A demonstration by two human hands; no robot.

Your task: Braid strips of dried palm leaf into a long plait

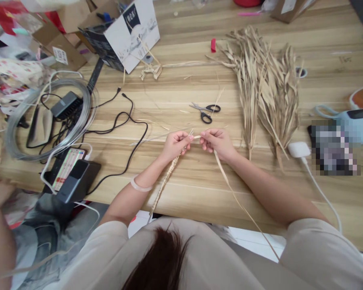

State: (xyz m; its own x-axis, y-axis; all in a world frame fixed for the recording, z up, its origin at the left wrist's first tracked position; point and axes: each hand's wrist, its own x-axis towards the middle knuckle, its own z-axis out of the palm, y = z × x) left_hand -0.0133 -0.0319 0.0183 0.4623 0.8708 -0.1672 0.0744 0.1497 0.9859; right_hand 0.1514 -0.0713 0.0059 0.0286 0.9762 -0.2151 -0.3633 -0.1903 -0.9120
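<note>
Work surface: wood-grain table (175, 94), lit evenly, with goods along its far and left sides.
Left hand: (176, 146) thumb and fingers closed in a pinch on the upper end of a braided strip (168, 175); pale bracelet (139, 185) on the forearm.
Braided strip: slants from the left hand down to the near table edge; thin ends stick up above the thumb.
Right hand: (218, 144) thumb and index finger pressed together on a pale flat strip (226, 177).
Pale flat strip: a short piece spans the gap between both hands, and a long tail drops from beneath the right hand towards the lap; fingers hide whether these join.
Scissors: (204, 108) black-handled, lying on the table just beyond the hands, touching neither.
Dried leaves: (269, 90) two bundles fanned out, right of the scissors, stems pointing to the near side.
Left side: clear coil (90, 102) around a black adapter (67, 105); black cable (137, 146) loops between coil and left hand.
Far side: white-fronted box (142, 38), standing upright.
</note>
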